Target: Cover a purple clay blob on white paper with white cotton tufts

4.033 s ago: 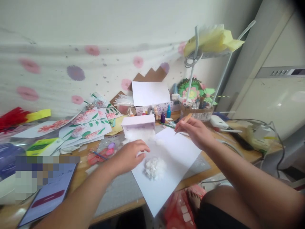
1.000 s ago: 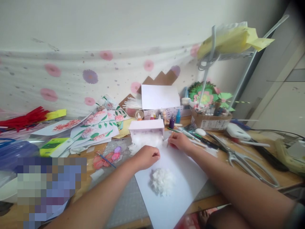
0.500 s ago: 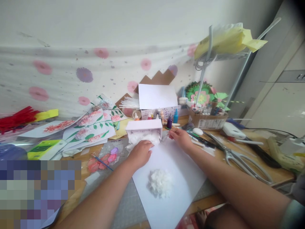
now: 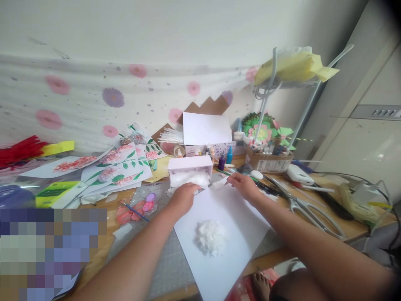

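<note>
A round cluster of white petal-like pieces (image 4: 210, 237) lies on a large white sheet (image 4: 216, 276). Behind the sheet, an open white box (image 4: 190, 164) on its side holds soft white material (image 4: 190, 179). My left hand (image 4: 185, 200) is at the front of that box, its fingers bent toward the white material; what it grips, if anything, is hidden. To the right, my right hand (image 4: 242, 186) pinches a small thin white piece (image 4: 219, 183) above the sheet's back corner.
Silver scissors (image 4: 308, 209) and a cardboard box of pens (image 4: 268, 162) stand to the right. Small paint bottles (image 4: 222, 161) line the back. Flower paintings (image 4: 115, 171) and a blue brush (image 4: 135, 212) are at the left.
My right hand has shifted slightly right and down, and the white piece at its fingertips shows more clearly. My left hand stays by the box. The camera view has shifted slightly.
</note>
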Demonstrator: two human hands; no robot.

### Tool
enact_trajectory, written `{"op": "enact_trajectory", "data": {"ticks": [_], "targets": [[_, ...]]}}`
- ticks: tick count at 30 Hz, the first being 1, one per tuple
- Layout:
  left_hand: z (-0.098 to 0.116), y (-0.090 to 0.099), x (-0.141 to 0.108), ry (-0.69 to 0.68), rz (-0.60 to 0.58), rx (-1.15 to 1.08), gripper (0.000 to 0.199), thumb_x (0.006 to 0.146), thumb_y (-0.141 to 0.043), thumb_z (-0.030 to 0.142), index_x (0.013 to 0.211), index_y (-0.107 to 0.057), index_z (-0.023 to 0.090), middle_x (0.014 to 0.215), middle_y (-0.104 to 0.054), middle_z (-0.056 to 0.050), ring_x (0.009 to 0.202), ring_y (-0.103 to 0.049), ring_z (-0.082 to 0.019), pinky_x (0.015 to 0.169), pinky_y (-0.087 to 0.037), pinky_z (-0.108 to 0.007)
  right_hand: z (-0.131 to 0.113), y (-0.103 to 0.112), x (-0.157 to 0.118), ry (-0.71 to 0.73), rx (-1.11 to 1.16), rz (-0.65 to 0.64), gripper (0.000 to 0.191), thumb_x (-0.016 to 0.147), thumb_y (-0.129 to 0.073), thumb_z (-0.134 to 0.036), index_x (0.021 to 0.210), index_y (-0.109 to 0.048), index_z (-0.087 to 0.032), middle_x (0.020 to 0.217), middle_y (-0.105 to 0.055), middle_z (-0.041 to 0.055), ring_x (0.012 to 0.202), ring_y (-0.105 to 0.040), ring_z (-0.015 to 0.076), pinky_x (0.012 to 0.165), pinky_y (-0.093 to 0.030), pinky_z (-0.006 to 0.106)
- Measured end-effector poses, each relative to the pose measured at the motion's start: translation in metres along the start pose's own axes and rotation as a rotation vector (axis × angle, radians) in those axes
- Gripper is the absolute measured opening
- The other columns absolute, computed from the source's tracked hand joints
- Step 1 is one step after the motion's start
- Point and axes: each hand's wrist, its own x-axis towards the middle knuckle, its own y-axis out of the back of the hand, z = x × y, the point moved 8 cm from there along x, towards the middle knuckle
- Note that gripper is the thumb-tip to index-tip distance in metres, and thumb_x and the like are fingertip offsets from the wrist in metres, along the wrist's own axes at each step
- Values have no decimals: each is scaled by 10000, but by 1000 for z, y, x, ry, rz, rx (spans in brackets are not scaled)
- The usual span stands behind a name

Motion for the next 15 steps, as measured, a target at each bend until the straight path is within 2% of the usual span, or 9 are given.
{"op": "enact_trajectory", "data": {"ticks": [5, 9, 15], "targets": [[7, 16, -6, 47, 82, 19, 362, 735, -341, 12, 896, -606, 198, 917, -601, -32, 892, -538, -168, 786, -421, -280, 1, 3, 1, 22, -76, -20, 230, 774, -489, -330, 725, -682, -214, 742, -672, 21, 668, -599, 177, 578, -399, 250], [16, 7, -6, 27, 35, 25, 344, 716, -373, 13, 861, -622, 200, 875, -609, -24, 841, -555, -164, 755, -427, -267, -6, -7, 6, 71, -133, -7, 179, 759, -506, -250, 737, -680, -213, 849, -686, 38, 786, -601, 205, 668, -399, 268], [15, -6, -6, 14, -29, 32, 299, 767, -421, 81, 953, -613, 215, 918, -620, -29, 890, -554, -176, 808, -414, -276, -38, -39, 0, 174, -118, -79, 196, 767, -491, -232, 707, -675, -207, 754, -686, 23, 694, -592, 181, 631, -379, 250]]}}
